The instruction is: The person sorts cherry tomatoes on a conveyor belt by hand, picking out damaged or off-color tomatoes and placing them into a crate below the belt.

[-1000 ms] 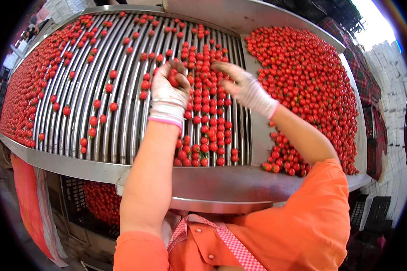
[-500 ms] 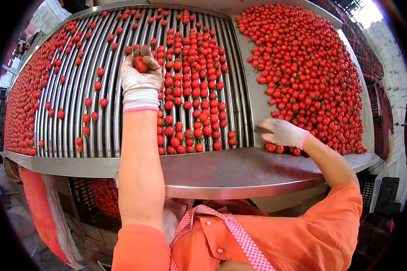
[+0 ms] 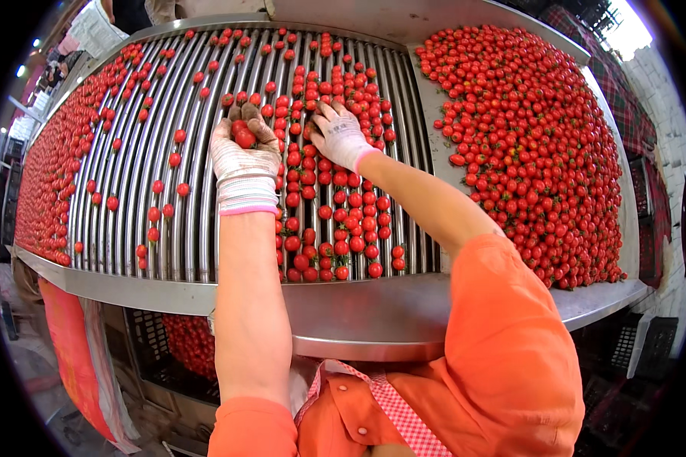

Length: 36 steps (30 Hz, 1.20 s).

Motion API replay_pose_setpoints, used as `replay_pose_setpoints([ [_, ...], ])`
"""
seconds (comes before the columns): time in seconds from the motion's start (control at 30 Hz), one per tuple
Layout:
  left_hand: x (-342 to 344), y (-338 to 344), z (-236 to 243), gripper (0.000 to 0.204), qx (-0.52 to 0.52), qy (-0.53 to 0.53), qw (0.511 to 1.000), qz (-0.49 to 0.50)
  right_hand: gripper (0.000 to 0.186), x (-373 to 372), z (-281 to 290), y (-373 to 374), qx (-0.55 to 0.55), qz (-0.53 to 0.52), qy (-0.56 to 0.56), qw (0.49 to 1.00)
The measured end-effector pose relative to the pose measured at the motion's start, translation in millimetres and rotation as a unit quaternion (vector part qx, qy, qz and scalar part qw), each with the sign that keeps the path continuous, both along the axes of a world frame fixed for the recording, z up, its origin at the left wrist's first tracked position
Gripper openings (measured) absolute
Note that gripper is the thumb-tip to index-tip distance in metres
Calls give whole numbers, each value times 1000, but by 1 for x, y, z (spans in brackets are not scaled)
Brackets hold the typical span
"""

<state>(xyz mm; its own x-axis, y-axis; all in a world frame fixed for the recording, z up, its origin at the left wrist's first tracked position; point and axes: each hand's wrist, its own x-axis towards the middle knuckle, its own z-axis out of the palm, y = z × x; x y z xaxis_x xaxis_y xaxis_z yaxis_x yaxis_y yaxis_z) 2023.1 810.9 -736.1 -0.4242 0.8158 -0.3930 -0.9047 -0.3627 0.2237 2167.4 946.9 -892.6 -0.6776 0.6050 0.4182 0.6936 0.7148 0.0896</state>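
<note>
Small red cherry tomatoes (image 3: 362,199) lie in rows on a bed of metal rollers (image 3: 194,183). Palm up over the middle of the rollers, my left hand (image 3: 245,152) wears a white glove with soiled fingertips. Its fingers curl around a few cherry tomatoes (image 3: 244,139). My right hand (image 3: 337,135), also gloved, is palm down over the denser rows just right of it. Its fingers are apart and reach down among the tomatoes; no tomato shows in its grasp, though the palm side is hidden.
A big heap of cherry tomatoes (image 3: 530,160) fills the metal tray at the right. More crowd the rollers' far left end. A steel ledge (image 3: 373,308) runs along the near side. Below it, a black crate (image 3: 149,339) holds tomatoes, beside a red sack (image 3: 72,343).
My right hand has moved left from beside the heap onto the tomatoes on the rollers. My left hand still holds its tomatoes. The whole view has shifted slightly.
</note>
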Motion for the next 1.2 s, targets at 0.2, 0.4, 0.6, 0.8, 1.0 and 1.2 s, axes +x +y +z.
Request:
replay_pose_setpoints([
  [0.2, -13, -16, -8, 24, 12, -4, 1000, 27, 33, 48, 57, -44, -163, 13, -291, 943],
  [0.4, -5, -11, -5, 24, -1, -8, 1000, 20, 29, 19, 48, 30, -132, -24, -51, 990],
  [0.6, -4, -5, -7, 18, 5, -6, 1000, 20, 35, -21, 35, 75, -263, -176, -30, 948],
  [0.8, 8, -5, -5, 17, -14, -1, 1000, 26, 33, -20, 40, 80, -234, -163, 35, 958],
  [1.0, 14, -7, -3, 22, -97, 71, 992, -32, 45, -28, 118, 0, -271, 123, 320, 900],
  [1.2, 32, -6, 9, 26, -56, 97, 991, -77, 39, -5, 159, -67, -292, 316, 345, 834],
])
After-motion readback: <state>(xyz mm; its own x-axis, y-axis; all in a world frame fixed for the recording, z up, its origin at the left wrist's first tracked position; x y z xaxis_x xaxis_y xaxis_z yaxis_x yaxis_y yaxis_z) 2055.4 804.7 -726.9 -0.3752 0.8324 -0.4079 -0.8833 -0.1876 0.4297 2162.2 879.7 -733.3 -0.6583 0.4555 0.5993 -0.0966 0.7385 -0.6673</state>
